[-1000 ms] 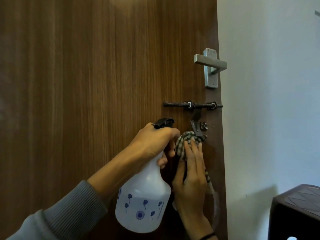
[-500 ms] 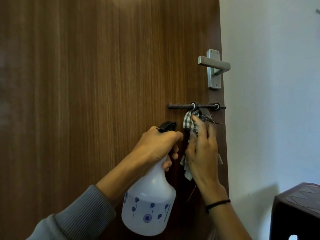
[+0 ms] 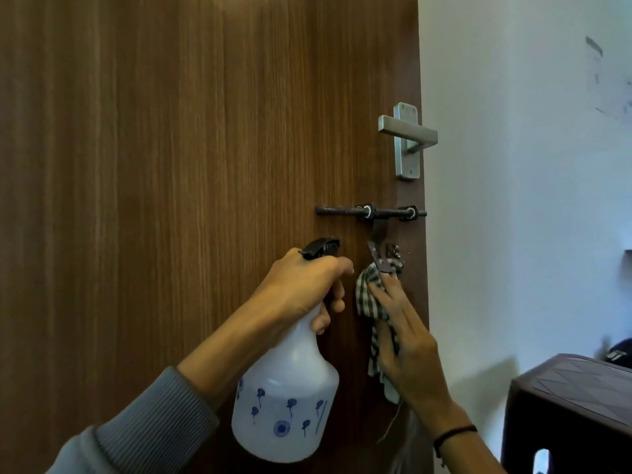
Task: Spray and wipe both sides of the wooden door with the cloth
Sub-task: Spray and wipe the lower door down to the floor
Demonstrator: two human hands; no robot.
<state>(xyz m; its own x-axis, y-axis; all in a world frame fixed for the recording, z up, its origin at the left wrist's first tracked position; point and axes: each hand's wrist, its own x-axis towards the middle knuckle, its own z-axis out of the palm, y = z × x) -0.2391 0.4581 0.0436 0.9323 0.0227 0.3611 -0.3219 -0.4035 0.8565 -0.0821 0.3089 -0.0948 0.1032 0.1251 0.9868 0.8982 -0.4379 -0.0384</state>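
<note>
The brown wooden door (image 3: 171, 165) fills the left and middle of the view. My left hand (image 3: 301, 285) grips the neck of a white spray bottle (image 3: 287, 405) with blue flower prints and a black trigger head, held close to the door. My right hand (image 3: 407, 343) presses a green-checked cloth (image 3: 367, 299) flat against the door near its right edge, just under the hanging hasp of the black sliding bolt (image 3: 369, 212). The cloth's lower end hangs below my palm.
A silver lever handle (image 3: 407, 138) sits above the bolt. Right of the door edge is a white wall (image 3: 530, 200). A dark brown plastic stool or cabinet (image 3: 574, 405) stands at the lower right.
My right hand slid the cloth down from the bolt to below the hasp. The left hand with the bottle stayed nearly in place.
</note>
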